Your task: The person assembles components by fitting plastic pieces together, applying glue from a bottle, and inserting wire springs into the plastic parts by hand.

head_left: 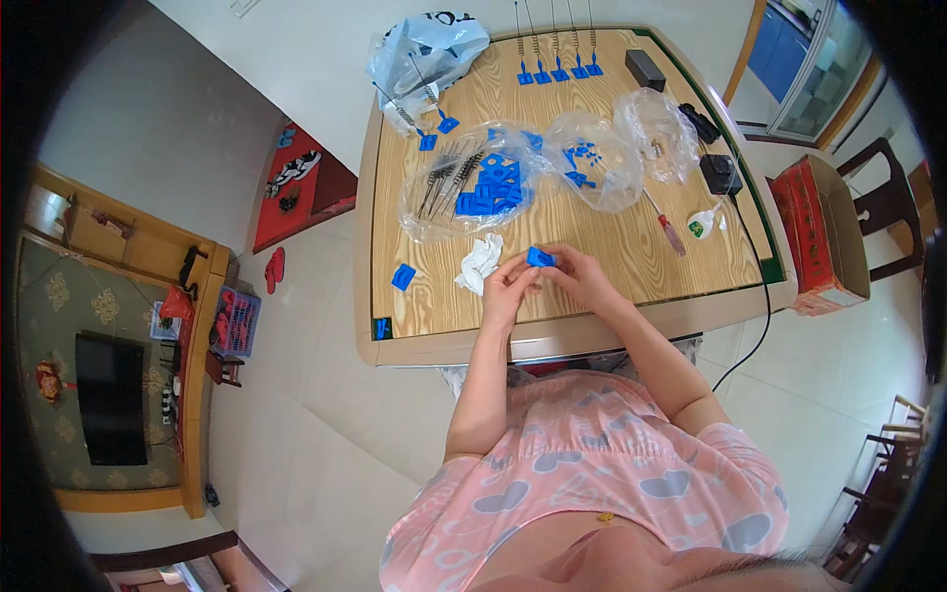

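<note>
Near the front edge of the table, my left hand [507,284] and my right hand [580,278] meet around a small blue plastic part [540,258]. Fingers of both hands close on it from either side. Just left of my left hand lies a crumpled white tissue [480,262]. A single blue square piece [403,276] rests farther left. Beyond my hands, an opened clear plastic bag [419,217] holds blue pieces [493,187] and dark coil springs with thin rods [449,181]. Another clear bag [617,197] contains small blue bits [582,158].
Several blue bases with upright springs [560,74] stand along the far edge; two more [447,124] are near a white-blue bag [429,49]. At right lie a screwdriver [671,232], a third clear bag [656,133], black boxes [645,71] and a cable [764,316]. A red carton [814,232] stands beside the table.
</note>
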The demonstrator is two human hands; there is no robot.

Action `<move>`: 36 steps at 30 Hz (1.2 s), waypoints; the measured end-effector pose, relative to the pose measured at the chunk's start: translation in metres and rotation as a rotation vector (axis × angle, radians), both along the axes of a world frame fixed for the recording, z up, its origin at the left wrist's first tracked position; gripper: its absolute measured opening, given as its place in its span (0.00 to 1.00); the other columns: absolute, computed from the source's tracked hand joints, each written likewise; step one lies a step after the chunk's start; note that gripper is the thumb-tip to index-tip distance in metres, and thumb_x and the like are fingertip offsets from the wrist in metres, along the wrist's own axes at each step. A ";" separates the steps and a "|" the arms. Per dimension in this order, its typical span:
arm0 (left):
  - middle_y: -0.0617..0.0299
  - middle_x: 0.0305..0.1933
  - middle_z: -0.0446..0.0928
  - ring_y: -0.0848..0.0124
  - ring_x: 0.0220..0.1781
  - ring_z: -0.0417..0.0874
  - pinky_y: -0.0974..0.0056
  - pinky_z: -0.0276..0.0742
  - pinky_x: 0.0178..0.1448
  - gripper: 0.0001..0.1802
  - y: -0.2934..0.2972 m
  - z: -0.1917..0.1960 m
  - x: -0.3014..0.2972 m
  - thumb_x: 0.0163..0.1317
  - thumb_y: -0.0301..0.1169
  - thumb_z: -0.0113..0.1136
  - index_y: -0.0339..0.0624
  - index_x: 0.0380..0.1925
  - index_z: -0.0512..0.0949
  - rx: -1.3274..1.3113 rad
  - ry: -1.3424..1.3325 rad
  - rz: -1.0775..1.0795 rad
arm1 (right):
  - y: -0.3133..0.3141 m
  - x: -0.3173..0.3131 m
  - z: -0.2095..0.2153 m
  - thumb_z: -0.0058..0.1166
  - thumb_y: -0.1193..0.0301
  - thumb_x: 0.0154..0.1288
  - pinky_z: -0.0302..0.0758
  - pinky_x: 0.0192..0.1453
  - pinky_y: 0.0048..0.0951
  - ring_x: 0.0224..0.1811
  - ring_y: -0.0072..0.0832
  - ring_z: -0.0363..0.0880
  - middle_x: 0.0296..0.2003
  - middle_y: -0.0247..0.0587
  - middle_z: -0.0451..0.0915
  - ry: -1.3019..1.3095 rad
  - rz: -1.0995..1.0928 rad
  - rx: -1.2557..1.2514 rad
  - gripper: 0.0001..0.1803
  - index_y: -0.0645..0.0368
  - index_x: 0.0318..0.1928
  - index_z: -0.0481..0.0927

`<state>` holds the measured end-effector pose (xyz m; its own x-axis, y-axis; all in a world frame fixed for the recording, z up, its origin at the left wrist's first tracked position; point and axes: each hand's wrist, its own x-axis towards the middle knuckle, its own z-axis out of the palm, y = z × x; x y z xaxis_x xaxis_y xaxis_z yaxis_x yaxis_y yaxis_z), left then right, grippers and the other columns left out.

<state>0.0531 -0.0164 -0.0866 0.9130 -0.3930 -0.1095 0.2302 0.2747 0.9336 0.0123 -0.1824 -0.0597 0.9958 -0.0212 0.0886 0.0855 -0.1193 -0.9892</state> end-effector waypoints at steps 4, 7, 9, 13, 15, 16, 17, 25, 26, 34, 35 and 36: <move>0.55 0.44 0.80 0.72 0.42 0.82 0.69 0.82 0.43 0.20 0.003 0.003 -0.001 0.60 0.18 0.58 0.34 0.54 0.72 -0.030 0.014 -0.018 | -0.001 -0.005 0.014 0.61 0.68 0.60 0.75 0.41 0.26 0.35 0.22 0.77 0.35 0.39 0.79 0.028 0.029 -0.099 0.20 0.62 0.51 0.75; 0.57 0.44 0.80 0.72 0.44 0.82 0.69 0.81 0.45 0.18 0.003 0.000 -0.002 0.58 0.17 0.58 0.34 0.50 0.73 -0.054 0.036 -0.009 | -0.005 -0.005 0.015 0.61 0.68 0.58 0.75 0.46 0.33 0.42 0.34 0.78 0.43 0.47 0.78 -0.289 -0.003 -0.437 0.21 0.63 0.51 0.76; 0.58 0.43 0.80 0.71 0.45 0.82 0.69 0.80 0.48 0.17 0.001 -0.002 -0.001 0.57 0.16 0.58 0.34 0.47 0.74 0.071 -0.098 -0.018 | -0.007 -0.005 0.019 0.61 0.68 0.58 0.74 0.49 0.35 0.46 0.39 0.76 0.46 0.50 0.77 -0.293 0.031 -0.418 0.21 0.63 0.51 0.76; 0.58 0.42 0.80 0.71 0.46 0.81 0.70 0.78 0.50 0.15 0.000 -0.009 0.002 0.56 0.15 0.58 0.33 0.45 0.73 0.160 -0.231 -0.038 | -0.005 -0.006 0.020 0.60 0.69 0.56 0.73 0.54 0.39 0.50 0.46 0.75 0.48 0.52 0.76 -0.337 0.054 -0.480 0.22 0.63 0.52 0.75; 0.57 0.44 0.79 0.72 0.46 0.81 0.70 0.78 0.50 0.17 0.000 -0.010 0.001 0.56 0.14 0.58 0.32 0.47 0.72 0.190 -0.259 -0.052 | -0.007 -0.004 0.021 0.59 0.70 0.56 0.73 0.54 0.39 0.51 0.46 0.75 0.48 0.53 0.76 -0.311 0.072 -0.504 0.22 0.63 0.52 0.76; 0.57 0.44 0.79 0.72 0.46 0.81 0.70 0.78 0.50 0.17 -0.001 -0.010 0.001 0.56 0.14 0.58 0.32 0.47 0.72 0.191 -0.257 -0.053 | -0.008 -0.003 0.022 0.59 0.71 0.55 0.73 0.55 0.39 0.51 0.47 0.75 0.48 0.53 0.76 -0.286 0.091 -0.529 0.22 0.63 0.52 0.76; 0.57 0.44 0.79 0.72 0.47 0.81 0.70 0.78 0.50 0.18 -0.001 -0.010 0.001 0.56 0.14 0.57 0.32 0.48 0.72 0.190 -0.249 -0.057 | -0.009 -0.002 0.022 0.59 0.71 0.55 0.73 0.55 0.39 0.51 0.47 0.75 0.48 0.53 0.76 -0.284 0.091 -0.528 0.22 0.63 0.52 0.76; 0.57 0.48 0.78 0.71 0.49 0.80 0.70 0.77 0.52 0.21 0.000 -0.008 -0.002 0.57 0.14 0.57 0.32 0.53 0.71 0.237 -0.238 -0.072 | -0.016 0.002 0.024 0.59 0.71 0.54 0.75 0.53 0.38 0.49 0.47 0.77 0.48 0.53 0.77 -0.242 0.171 -0.536 0.24 0.62 0.53 0.75; 0.56 0.48 0.78 0.71 0.49 0.80 0.69 0.77 0.52 0.22 -0.001 -0.008 -0.002 0.57 0.13 0.57 0.31 0.53 0.71 0.246 -0.247 -0.072 | -0.015 0.002 0.024 0.59 0.71 0.54 0.75 0.53 0.38 0.49 0.47 0.77 0.48 0.53 0.77 -0.239 0.171 -0.536 0.24 0.62 0.53 0.75; 0.54 0.48 0.77 0.69 0.49 0.80 0.69 0.78 0.52 0.22 0.000 -0.016 -0.004 0.57 0.11 0.55 0.30 0.53 0.71 0.228 -0.296 -0.060 | -0.012 -0.002 0.021 0.59 0.71 0.54 0.75 0.52 0.39 0.48 0.47 0.77 0.46 0.52 0.78 -0.229 0.143 -0.529 0.24 0.61 0.53 0.76; 0.54 0.48 0.77 0.69 0.50 0.80 0.69 0.78 0.52 0.22 0.000 -0.016 -0.004 0.57 0.10 0.55 0.29 0.53 0.71 0.227 -0.302 -0.056 | -0.012 -0.002 0.021 0.59 0.71 0.54 0.75 0.52 0.39 0.48 0.47 0.77 0.46 0.52 0.78 -0.228 0.142 -0.529 0.24 0.61 0.53 0.76; 0.53 0.49 0.77 0.69 0.50 0.80 0.69 0.78 0.53 0.22 0.000 -0.017 -0.005 0.57 0.10 0.55 0.29 0.53 0.71 0.225 -0.308 -0.052 | -0.012 -0.002 0.022 0.59 0.71 0.54 0.75 0.52 0.39 0.48 0.47 0.78 0.46 0.52 0.77 -0.223 0.144 -0.526 0.24 0.61 0.53 0.76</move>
